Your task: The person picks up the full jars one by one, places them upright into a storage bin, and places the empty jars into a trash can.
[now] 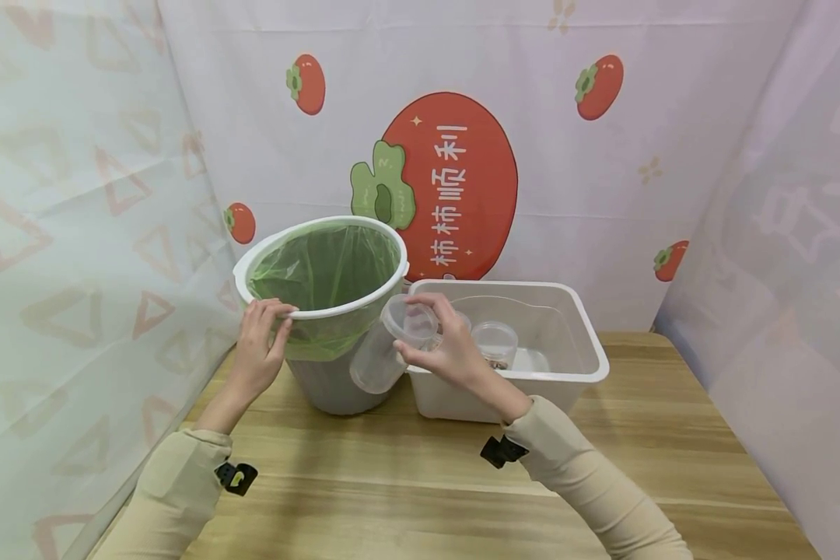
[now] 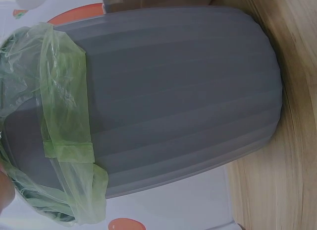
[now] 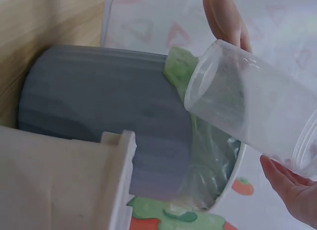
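My left hand (image 1: 259, 344) grips the near left rim of a grey trash can (image 1: 339, 383), its fingers over the white ring. A translucent green bag (image 1: 325, 264) lines the can and hangs over its outside. My right hand (image 1: 455, 350) holds a clear plastic container (image 1: 376, 364) by its wide end, thumb and fingers on either side. The container tilts in front of the can's right side, its narrower base down to the left. In the right wrist view its walls look see-through, with nothing distinct inside the visible part (image 3: 247, 101).
Right of the can stands a white plastic tub (image 1: 588, 373) holding clear lidded cups; one cup (image 1: 495, 342) has dark bits at its bottom. Both stand on a wooden table (image 1: 364, 498). Printed cloth (image 1: 560, 194) hangs behind and along both sides.
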`<control>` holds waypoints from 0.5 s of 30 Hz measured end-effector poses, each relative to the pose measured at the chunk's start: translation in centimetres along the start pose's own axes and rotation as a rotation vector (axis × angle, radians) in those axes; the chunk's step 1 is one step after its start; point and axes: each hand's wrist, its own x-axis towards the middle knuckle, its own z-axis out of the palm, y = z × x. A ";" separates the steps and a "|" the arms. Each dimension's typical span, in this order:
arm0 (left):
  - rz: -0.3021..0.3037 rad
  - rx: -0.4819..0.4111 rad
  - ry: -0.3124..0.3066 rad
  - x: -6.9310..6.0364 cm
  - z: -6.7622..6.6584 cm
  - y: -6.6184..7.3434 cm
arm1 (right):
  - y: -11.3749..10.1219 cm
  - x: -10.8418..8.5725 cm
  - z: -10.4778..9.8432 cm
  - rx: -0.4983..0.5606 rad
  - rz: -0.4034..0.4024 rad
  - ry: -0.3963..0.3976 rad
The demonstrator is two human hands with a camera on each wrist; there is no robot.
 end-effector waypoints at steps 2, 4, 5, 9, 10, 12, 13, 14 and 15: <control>-0.002 0.001 -0.002 0.0 0.0 -0.1 | -0.2 0.2 -0.3 0.025 0.020 0.012; -0.004 0.000 -0.003 -0.1 0.0 -0.1 | -0.4 0.4 -0.6 0.044 0.049 0.022; -0.005 0.001 -0.004 -0.1 0.0 -0.1 | -0.4 0.5 -0.7 0.056 0.060 0.028; -0.005 0.001 0.000 -0.1 0.0 -0.1 | -0.2 0.9 -1.1 0.070 0.103 0.044; -0.004 0.001 0.000 -0.1 0.0 -0.1 | 0.1 0.9 -1.2 0.071 0.114 0.047; -0.003 0.001 0.000 -0.1 0.0 -0.1 | 0.8 1.1 -1.3 0.078 0.131 0.052; -0.003 0.003 -0.001 -0.1 0.0 -0.1 | 1.1 1.2 -1.3 0.083 0.140 0.056; -0.002 0.003 -0.001 -0.1 0.0 -0.1 | 1.5 1.3 -1.4 0.088 0.145 0.060; -0.001 0.004 -0.002 -0.1 0.0 -0.1 | 1.9 1.4 -1.4 0.094 0.147 0.063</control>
